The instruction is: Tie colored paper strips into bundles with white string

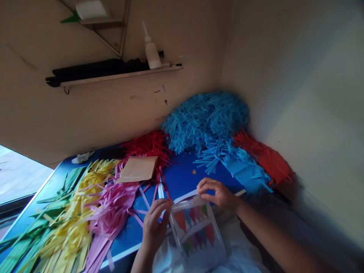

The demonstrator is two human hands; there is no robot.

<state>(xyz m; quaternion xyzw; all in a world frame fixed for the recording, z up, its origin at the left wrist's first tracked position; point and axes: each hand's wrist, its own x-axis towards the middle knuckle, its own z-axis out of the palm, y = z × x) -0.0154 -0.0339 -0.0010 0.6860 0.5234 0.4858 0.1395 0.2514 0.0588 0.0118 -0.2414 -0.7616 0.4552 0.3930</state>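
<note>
The right hand [221, 195] has its thumb and fingers curled together at the top edge of a clear packet [196, 232] in the lower middle of the frame, clamped on that edge; the left hand [156, 223] has its fingertips at the packet's upper left corner, though I cannot tell whether they grip it. Coloured pennant shapes show through the packet. Left of the hands, pink strips [115, 212], yellow strips [72, 227] and green strips [18, 254] lie on the blue bench [180, 172], a tan paper piece [139, 168] resting over the pink. Farther up sit dark red strips [146, 146], a large blue fringed heap [209, 117] and, at right, an orange-red bundle [263, 155]. A wall shelf [122, 74], upper left, holds a white bottle [152, 54]
</note>
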